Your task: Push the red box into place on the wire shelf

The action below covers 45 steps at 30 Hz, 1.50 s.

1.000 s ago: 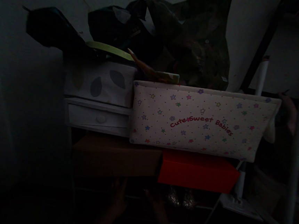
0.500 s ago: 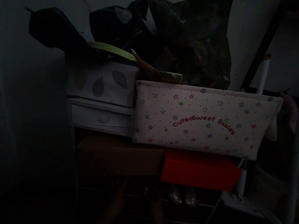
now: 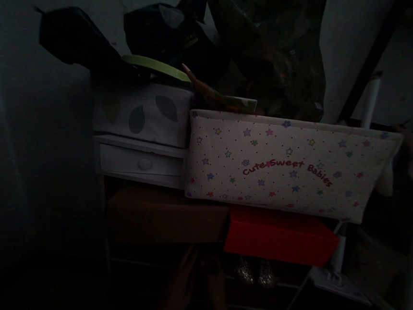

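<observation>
- Take the red box (image 3: 282,236) as landmark, under the star-print fabric bin (image 3: 277,168).
- Find the brown box (image 3: 166,224) just left of the red box, at about the same height and unmoved relative to it.
- Find the left hand (image 3: 182,278) below and left of the red box, pointing up toward the lower edge of the brown box; too dark to tell touching from merely near.
- Find the right hand (image 3: 217,281) just below the left end of the red box, between the left hand and a glittery pair (image 3: 245,272), likely shoes.
- Note the change: the left hand shifted toward the red box and now close beside the right hand, with a narrower gap between.
- Read this, as a judgement, as attention from both hands on one dark spot below and left of the red box, rather than on the pile above.
- For the left hand, see a narrow grip, fingers long and close together; cannot tell of anything held.
- For the right hand, see bent fingers near a small bright spot; cannot tell a loose grip from a holding one.
- See a pale rail (image 3: 135,263) below the red box, running behind both hands.
- See a white drawer unit (image 3: 141,161) above and left of the red box.
</observation>
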Available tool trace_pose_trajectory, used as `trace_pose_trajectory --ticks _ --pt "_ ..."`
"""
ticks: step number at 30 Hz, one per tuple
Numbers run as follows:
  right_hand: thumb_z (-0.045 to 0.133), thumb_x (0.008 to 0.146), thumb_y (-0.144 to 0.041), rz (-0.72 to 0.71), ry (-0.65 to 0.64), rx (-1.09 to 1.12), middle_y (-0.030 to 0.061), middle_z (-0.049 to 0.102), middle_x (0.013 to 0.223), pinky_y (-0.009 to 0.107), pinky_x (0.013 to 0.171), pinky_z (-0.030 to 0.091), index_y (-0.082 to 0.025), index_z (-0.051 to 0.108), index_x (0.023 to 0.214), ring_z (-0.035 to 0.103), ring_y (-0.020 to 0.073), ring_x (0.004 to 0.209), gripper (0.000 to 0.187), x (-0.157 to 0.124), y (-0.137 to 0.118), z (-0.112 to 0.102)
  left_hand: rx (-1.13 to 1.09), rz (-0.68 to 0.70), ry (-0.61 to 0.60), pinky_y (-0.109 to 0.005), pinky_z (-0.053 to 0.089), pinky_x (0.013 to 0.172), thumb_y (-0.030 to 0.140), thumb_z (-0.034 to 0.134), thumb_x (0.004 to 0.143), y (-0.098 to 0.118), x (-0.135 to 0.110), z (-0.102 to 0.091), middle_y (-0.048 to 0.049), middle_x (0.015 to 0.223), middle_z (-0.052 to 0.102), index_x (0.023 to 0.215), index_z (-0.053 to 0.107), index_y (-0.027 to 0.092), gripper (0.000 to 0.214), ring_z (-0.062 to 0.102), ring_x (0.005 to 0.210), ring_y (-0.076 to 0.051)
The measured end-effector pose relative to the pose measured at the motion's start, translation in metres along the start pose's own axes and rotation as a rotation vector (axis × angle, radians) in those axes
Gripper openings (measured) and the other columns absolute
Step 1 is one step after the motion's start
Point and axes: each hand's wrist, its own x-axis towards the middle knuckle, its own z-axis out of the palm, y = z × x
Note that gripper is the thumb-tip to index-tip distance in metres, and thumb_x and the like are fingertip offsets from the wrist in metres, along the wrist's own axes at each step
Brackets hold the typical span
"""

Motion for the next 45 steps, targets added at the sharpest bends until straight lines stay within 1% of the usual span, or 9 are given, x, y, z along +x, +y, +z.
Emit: trace_pose_trajectory --ticks 5,11,18,23,27,32,35,40,45 --pt "0.06 0.072 -0.052 -0.076 0.055 -0.063 0.0127 0.066 0.109 0.037 0.092 0.048 -0.018 0.062 0.102 0.061 0.0266 0.102 0.045 -0.004 -0.015 -0.005 -0.257 -0.052 -0.084 -0.04 0.021 0.118 0.01 0.035 0.081 0.005 -0.003 0.012 -0.0124 0.154 0.03 0.143 0.032 0.013 0.063 0.028 0.141 -0.02" --pt "0.049 0.084 -0.042 -0.309 0.03 -0.272 0.0131 0.057 0.118 0.041 0.101 0.041 -0.02 0.06 0.112 0.054 0.0266 0.113 0.037 -0.005 -0.031 -0.014 -0.551 -0.105 -0.086 -0.044 0.018 0.119 0.016 0.044 0.08 0.009 -0.004 0.018 -0.0065 0.156 0.026 0.145 0.028 0.023 0.067 0.025 0.142 -0.021" --pt "0.048 0.085 -0.035 -0.334 0.019 -0.413 0.0157 0.054 0.121 0.042 0.1 0.042 -0.018 0.061 0.115 0.053 0.0281 0.115 0.037 -0.003 -0.035 -0.022 -0.97 -0.229 -0.198 -0.04 0.023 0.117 0.01 0.045 0.07 0.008 -0.001 0.027 -0.0028 0.156 0.025 0.146 0.025 0.024 0.079 0.026 0.142 -0.02" --pt "0.05 0.084 -0.032 -0.341 -0.001 -0.431 0.014 0.06 0.112 0.042 0.098 0.044 -0.02 0.063 0.113 0.055 0.0276 0.112 0.034 -0.002 -0.04 -0.026 -1.2 -0.273 -0.222 -0.038 0.028 0.115 0.01 0.048 0.065 0.009 0.003 0.032 -0.0087 0.157 0.023 0.147 0.023 0.017 0.085 0.029 0.141 -0.02" --pt "0.051 0.083 -0.031 -0.322 0.014 -0.423 0.0142 0.06 0.118 0.043 0.099 0.045 -0.021 0.06 0.12 0.056 0.0282 0.114 0.04 0.001 -0.038 -0.025 -1.294 -0.314 -0.219 -0.037 0.034 0.11 0.012 0.053 0.062 0.012 0.006 0.034 -0.0098 0.155 0.028 0.146 0.025 0.02 0.089 0.034 0.139 -0.024" --pt "0.044 0.084 -0.031 -0.299 -0.033 -0.412 0.0162 0.057 0.122 0.043 0.1 0.045 -0.018 0.057 0.126 0.055 0.0279 0.115 0.045 0.003 -0.032 -0.022 -1.295 -0.357 -0.23 -0.037 0.046 0.094 0.011 0.051 0.059 0.012 0.01 0.03 -0.0114 0.154 0.029 0.147 0.02 0.022 0.094 0.046 0.13 -0.027" --pt "0.039 0.086 -0.03 -0.291 -0.062 -0.394 0.017 0.057 0.122 0.043 0.099 0.046 -0.017 0.054 0.129 0.057 0.027 0.113 0.047 0.003 -0.029 -0.02 -1.322 -0.36 -0.207 -0.037 0.044 0.097 0.01 0.05 0.056 0.015 0.01 0.023 -0.0105 0.154 0.032 0.146 0.025 0.02 0.095 0.043 0.132 -0.027" --pt "0.04 0.085 -0.028 -0.29 -0.093 -0.338 0.0175 0.055 0.123 0.041 0.097 0.047 -0.017 0.052 0.131 0.057 0.0267 0.113 0.048 0.002 -0.028 -0.021 -1.383 -0.334 -0.205 -0.038 0.037 0.105 0.013 0.052 0.059 0.026 0.009 0.01 -0.0099 0.151 0.038 0.144 0.032 0.017 0.087 0.04 0.134 -0.027" --pt "0.042 0.086 -0.026 -0.291 -0.072 -0.356 0.0172 0.05 0.127 0.042 0.101 0.044 -0.018 0.049 0.133 0.052 0.027 0.121 0.048 0.004 -0.024 -0.022 -1.415 -0.311 -0.231 -0.039 0.036 0.107 0.01 0.051 0.06 0.029 0.009 0.009 -0.0079 0.15 0.04 0.144 0.032 0.02 0.087 0.041 0.133 -0.025"
